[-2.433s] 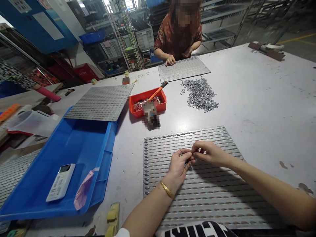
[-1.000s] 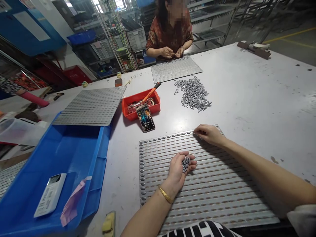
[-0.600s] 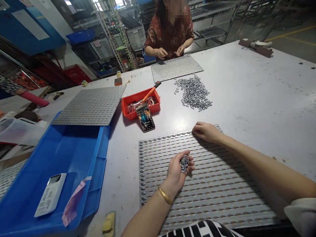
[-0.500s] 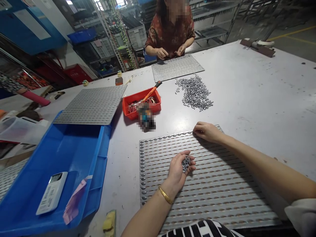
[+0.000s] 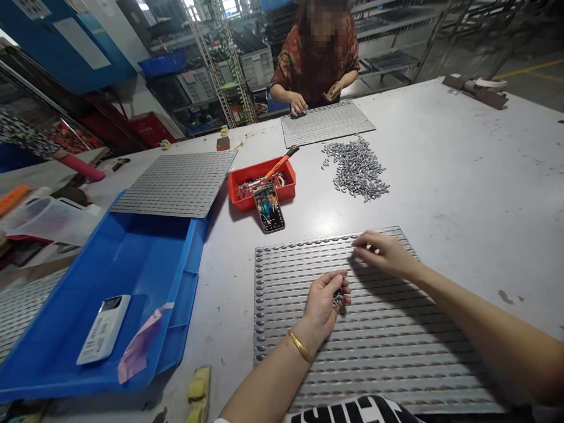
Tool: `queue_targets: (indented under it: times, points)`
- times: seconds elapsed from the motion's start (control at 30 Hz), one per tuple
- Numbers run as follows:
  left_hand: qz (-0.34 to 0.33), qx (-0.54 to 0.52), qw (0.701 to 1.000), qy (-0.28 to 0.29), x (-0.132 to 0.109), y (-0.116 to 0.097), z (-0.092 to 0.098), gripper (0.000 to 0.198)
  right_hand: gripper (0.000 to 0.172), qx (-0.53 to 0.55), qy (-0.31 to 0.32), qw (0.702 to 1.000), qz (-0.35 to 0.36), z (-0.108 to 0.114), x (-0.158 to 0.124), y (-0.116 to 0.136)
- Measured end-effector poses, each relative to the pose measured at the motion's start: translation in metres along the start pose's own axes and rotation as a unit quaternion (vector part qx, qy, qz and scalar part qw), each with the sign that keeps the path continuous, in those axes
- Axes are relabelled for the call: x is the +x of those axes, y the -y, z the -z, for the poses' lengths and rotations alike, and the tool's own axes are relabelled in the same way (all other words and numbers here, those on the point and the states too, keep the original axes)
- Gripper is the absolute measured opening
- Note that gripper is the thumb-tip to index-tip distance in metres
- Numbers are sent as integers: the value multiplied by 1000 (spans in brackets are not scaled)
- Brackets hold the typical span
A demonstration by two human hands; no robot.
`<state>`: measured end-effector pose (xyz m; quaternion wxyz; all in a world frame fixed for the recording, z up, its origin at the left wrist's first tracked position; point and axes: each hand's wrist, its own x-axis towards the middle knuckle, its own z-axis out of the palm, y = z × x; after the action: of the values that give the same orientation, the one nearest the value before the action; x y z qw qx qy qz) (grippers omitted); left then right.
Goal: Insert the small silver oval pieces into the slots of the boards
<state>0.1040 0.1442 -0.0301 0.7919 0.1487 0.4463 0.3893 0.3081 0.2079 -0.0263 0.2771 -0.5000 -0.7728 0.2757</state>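
My left hand (image 5: pixel 324 299) is cupped, palm up, around several small grey oval metal pieces (image 5: pixel 338 298). It hovers over a grey board (image 5: pixel 352 352) with rows of oval recesses. Similar pieces line the board's left edge and part of its far edge. Close to the end of that far row is my right hand (image 5: pixel 381 252), its fingers bent with a gap between thumb and forefinger. Nothing shows between them. Beyond the board lies a loose pile of the grey pieces (image 5: pixel 361 170).
A phone (image 5: pixel 269 207) leans on a red bin (image 5: pixel 240 202) with an orange-handled tool (image 5: pixel 279 163). To the left is a blue crate (image 5: pixel 176 294), with another board (image 5: pixel 180 182) over its far end. Across the table a person (image 5: pixel 315 64) handles a further board (image 5: pixel 335 126).
My right hand has drawn back slightly from the board's far edge and its fingers have parted. My left fingers and thumb have curled in over the grey pieces. The view has shifted a little.
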Motion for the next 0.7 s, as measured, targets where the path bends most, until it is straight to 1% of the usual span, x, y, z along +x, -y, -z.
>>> queue_targets:
  times: [0.07,0.17,0.23,0.37,0.5,0.57,0.63,0.7]
  points:
    - [-3,0,1000,-3,0,1,-1,34,27,101,49,993,-26,-8,-12,18]
    - [-12,7,1000,-13,-1,2,-2,29,32,192,96,973,-81,-19,-23,36]
    - [-15,14,1000,-18,-1,3,-2,30,31,228,110,961,-109,-22,-26,39]
    - [-18,24,999,-21,0,5,-3,33,26,272,129,943,-141,-19,-26,36]
    - [-26,28,999,-27,2,6,-4,33,23,275,149,938,-150,-20,-28,34]
    - [-26,27,999,-30,2,6,-5,32,21,260,148,944,-140,-20,-29,32]
    - [-24,20,999,-35,3,5,-5,31,18,219,117,962,-113,-17,-29,25]
    - [-21,8,999,-41,3,4,-4,30,17,140,55,986,-73,-10,-26,11]
